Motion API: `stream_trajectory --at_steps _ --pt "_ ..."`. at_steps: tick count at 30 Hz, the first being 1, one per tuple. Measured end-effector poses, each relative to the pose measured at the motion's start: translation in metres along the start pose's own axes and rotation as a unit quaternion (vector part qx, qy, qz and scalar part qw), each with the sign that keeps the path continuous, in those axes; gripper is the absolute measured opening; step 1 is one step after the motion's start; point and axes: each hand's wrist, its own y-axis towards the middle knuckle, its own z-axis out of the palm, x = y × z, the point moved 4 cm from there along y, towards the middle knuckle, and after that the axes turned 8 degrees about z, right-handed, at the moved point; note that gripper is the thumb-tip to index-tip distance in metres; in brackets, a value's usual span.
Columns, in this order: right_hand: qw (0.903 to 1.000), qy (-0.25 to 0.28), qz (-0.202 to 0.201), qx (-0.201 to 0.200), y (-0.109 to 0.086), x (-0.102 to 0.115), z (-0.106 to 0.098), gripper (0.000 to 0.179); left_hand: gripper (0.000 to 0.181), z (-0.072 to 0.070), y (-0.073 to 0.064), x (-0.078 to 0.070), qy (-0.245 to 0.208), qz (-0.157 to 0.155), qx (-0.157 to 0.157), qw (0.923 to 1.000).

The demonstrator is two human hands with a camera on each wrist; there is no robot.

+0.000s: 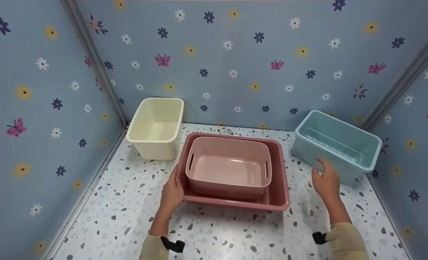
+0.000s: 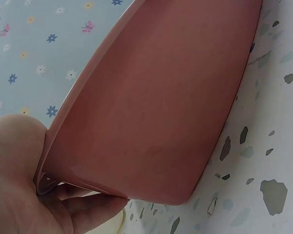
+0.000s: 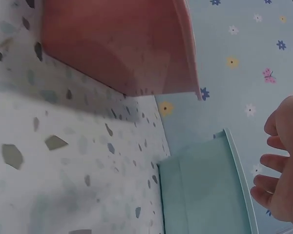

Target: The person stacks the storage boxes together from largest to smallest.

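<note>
A large dark pink bin (image 1: 235, 204) sits on the speckled surface, with a lighter pink basket (image 1: 232, 186) with slotted handles nested inside it. My left hand (image 1: 172, 191) grips the dark pink bin at its left end; in the left wrist view the fingers (image 2: 95, 209) bend beneath the rim and the palm is against the edge. Over at the right, my right hand (image 1: 326, 182) hangs with loosely bent fingers, holding nothing, in front of a light blue bin (image 1: 317, 151). Whether it touches that bin I cannot tell.
A cream bin (image 1: 156, 148) stands at the back left, close behind the pink bin's left corner. Flower-patterned panels (image 1: 232, 54) wall in the back and both sides, joined by grey corner posts (image 1: 94, 54). The floor (image 1: 127, 209) is white with dark flecks.
</note>
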Motion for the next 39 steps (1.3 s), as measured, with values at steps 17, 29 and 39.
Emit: stream_trajectory --at_steps 17,29,39 --pt "0.9872 -0.146 0.046 0.046 0.078 -0.024 -0.003 0.047 0.052 0.004 -0.002 0.004 -0.016 -0.014 -0.012 0.9997" --pt "0.9762 -0.21 0.044 0.028 0.084 -0.025 0.006 0.038 0.05 0.003 -0.003 0.005 -0.021 0.004 -0.023 0.9995" --pt "0.9771 -0.209 0.036 0.009 0.079 -0.028 0.002 0.032 0.05 0.004 -0.003 0.008 -0.024 0.003 -0.025 0.9994"
